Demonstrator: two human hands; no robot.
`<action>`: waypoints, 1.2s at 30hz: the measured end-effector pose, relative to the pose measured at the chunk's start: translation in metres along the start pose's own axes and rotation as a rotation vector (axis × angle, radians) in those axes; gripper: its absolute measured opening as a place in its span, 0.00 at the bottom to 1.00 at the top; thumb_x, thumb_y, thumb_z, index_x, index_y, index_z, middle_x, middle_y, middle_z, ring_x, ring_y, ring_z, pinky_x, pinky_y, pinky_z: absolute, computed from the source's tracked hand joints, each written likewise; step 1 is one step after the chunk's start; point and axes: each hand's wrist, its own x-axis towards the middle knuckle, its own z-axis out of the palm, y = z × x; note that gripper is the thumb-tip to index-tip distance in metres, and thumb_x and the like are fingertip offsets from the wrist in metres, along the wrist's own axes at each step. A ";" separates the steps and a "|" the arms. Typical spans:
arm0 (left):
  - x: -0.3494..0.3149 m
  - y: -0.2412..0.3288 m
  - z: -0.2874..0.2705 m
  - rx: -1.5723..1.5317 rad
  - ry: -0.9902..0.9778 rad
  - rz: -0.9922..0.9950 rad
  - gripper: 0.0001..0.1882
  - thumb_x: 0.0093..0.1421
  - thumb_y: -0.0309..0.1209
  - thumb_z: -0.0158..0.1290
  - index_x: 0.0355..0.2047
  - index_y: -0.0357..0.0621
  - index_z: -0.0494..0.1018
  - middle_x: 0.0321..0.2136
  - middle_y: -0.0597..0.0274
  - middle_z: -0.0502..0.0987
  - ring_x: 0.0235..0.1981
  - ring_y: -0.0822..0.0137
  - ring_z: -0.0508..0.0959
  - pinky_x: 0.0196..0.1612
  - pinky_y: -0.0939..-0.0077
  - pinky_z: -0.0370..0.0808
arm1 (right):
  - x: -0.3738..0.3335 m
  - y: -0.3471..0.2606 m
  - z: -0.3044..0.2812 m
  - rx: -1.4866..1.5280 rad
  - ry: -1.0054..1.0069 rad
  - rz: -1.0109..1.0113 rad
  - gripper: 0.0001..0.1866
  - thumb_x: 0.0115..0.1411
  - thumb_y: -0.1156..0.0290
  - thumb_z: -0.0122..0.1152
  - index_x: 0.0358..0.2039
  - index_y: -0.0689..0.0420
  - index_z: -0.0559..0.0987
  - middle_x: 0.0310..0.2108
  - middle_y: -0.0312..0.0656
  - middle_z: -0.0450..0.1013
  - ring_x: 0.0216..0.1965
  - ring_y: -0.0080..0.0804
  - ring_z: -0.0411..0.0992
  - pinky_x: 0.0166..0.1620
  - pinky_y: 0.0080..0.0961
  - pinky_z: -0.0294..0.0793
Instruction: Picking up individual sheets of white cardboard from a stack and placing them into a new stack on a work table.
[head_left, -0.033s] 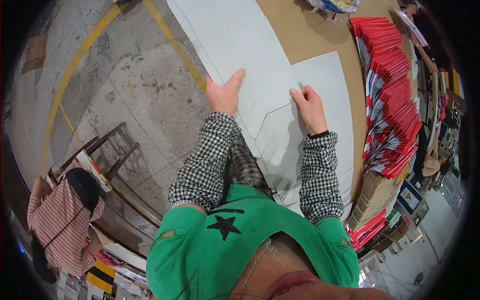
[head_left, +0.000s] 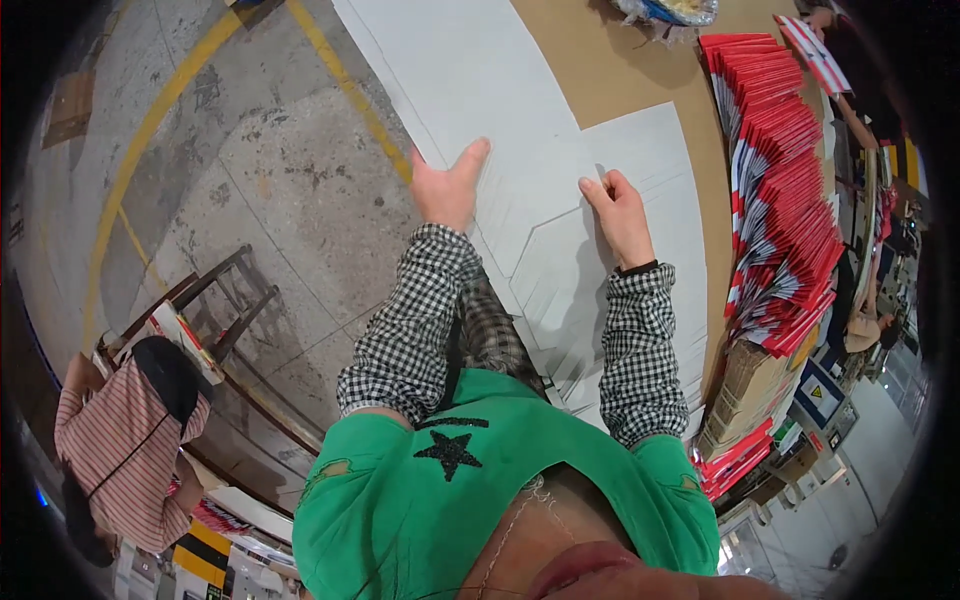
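Observation:
A large white cardboard sheet (head_left: 470, 90) lies in front of me, running from the far edge of the view toward my body. My left hand (head_left: 447, 190) grips its left edge, thumb on top and fingers hidden underneath. Over a second white panel area (head_left: 660, 180) on the right, my right hand (head_left: 622, 220) is closed, thumb against curled index finger. A small greyish sliver shows by its fingertips, too small to name. Angled cut or fold lines and scuffs mark the white surface between my hands and my body.
Brown cardboard (head_left: 610, 75) lies beneath the white sheets. A long fanned stack of folded red and white pieces (head_left: 785, 170) runs along the right. Plastic-wrapped material (head_left: 675, 12) sits at the far edge. One person in stripes (head_left: 125, 450) is at lower left; another person's arm (head_left: 855, 120) is at upper right.
The sheet held by the person at upper right has turned and now shows a red and white striped face. My hands look the same.

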 end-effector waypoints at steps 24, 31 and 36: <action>-0.030 0.008 0.007 -0.038 -0.020 -0.092 0.25 0.52 0.31 0.57 0.46 0.29 0.63 0.42 0.54 0.72 0.42 0.66 0.72 0.45 0.74 0.68 | -0.009 0.009 -0.001 -0.009 -0.001 -0.030 0.17 0.56 0.63 0.57 0.17 0.55 0.62 0.17 0.25 0.53 0.20 0.13 0.49 0.22 0.15 0.50; -0.028 0.002 0.006 0.034 0.042 -0.097 0.30 0.48 0.34 0.60 0.46 0.29 0.63 0.42 0.51 0.72 0.42 0.63 0.73 0.44 0.72 0.70 | -0.009 0.007 -0.002 -0.070 0.014 -0.053 0.17 0.56 0.63 0.57 0.18 0.56 0.63 0.16 0.25 0.54 0.20 0.14 0.50 0.22 0.16 0.51; -0.023 -0.006 0.001 0.094 0.011 -0.010 0.31 0.45 0.34 0.62 0.45 0.30 0.63 0.41 0.50 0.73 0.41 0.62 0.74 0.44 0.71 0.70 | -0.010 0.002 -0.008 -0.204 0.030 0.020 0.17 0.56 0.63 0.57 0.17 0.56 0.64 0.17 0.25 0.55 0.20 0.14 0.50 0.22 0.16 0.52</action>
